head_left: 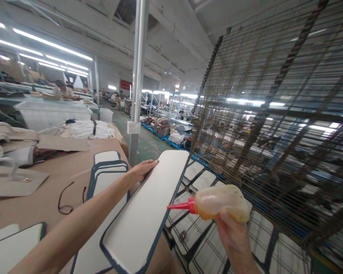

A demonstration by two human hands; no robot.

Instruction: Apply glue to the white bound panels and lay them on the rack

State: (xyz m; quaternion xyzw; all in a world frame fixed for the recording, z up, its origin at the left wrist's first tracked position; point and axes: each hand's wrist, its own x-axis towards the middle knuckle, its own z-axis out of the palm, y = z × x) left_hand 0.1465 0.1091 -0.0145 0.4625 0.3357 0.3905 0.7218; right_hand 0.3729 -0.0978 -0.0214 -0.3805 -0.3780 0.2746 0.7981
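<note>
My left hand (144, 170) grips the far left edge of a long white panel (148, 205) with rounded corners and a dark blue border. The panel is held up at a slant in front of me. In my right hand (231, 232) is a squeeze bottle (221, 201) of yellowish glue-like liquid, lying almost level. Its red nozzle (180, 206) points left, and the tip is at the panel's right edge; whether it touches I cannot tell. Under my left forearm, similar panels (108, 179) lie stacked on the brown table (65, 167).
Eyeglasses (65, 205) lie left of the stack. Beige bag pieces with handles (14, 177) and a bundle of white strips (87, 129) are farther back. On the right, a raised wire rack (263, 106) leans above more panels (211, 243). A metal post (137, 76) stands beyond the table.
</note>
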